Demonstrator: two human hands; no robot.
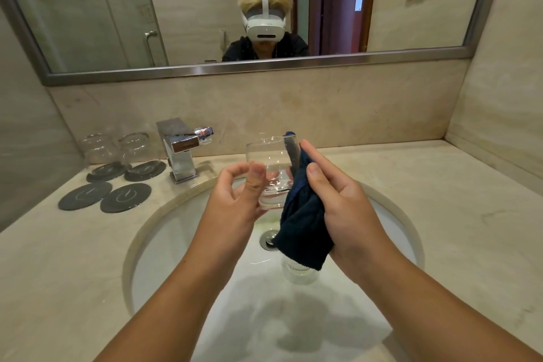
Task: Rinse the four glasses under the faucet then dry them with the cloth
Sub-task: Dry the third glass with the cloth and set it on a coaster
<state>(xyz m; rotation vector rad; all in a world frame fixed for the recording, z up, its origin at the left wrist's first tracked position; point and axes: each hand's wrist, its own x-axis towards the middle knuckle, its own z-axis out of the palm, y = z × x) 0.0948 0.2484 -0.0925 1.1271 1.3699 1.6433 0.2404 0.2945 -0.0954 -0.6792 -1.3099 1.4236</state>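
Note:
Over the white sink [182, 247] my left hand [235, 200] grips a clear glass [269, 164] at its base, thumb on the front. My right hand [338, 200] holds a dark blue cloth [302, 229] against the glass's right side, and part of the cloth reaches into the rim. Another glass [299, 272] lies in the basin under the cloth, partly hidden. Two more glasses [98, 148] [136, 147] stand upside down on coasters left of the chrome faucet [182, 150]. No water is running.
Two bare dark round coasters [85, 199] [125, 197] lie on the beige counter [58, 273] at the left. The drain [269, 239] sits mid-basin. A mirror [205, 9] hangs on the back wall. The counter stretches to the right toward the side wall.

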